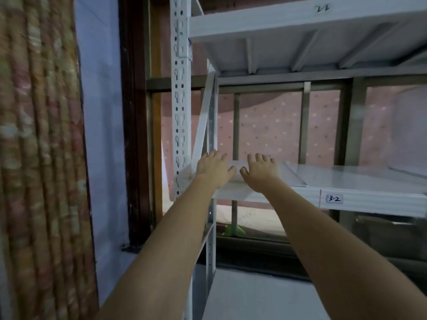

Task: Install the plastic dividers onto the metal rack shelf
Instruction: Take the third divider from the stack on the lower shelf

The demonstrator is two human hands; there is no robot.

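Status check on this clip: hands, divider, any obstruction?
Left hand and right hand open, fingers spread flat on the clear plastic divider. Divider lying on the metal shelf labelled 3-2. Nothing in the way.

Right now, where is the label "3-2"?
In the head view, the label "3-2" is on the front edge of the shelf, to the right of the right hand.
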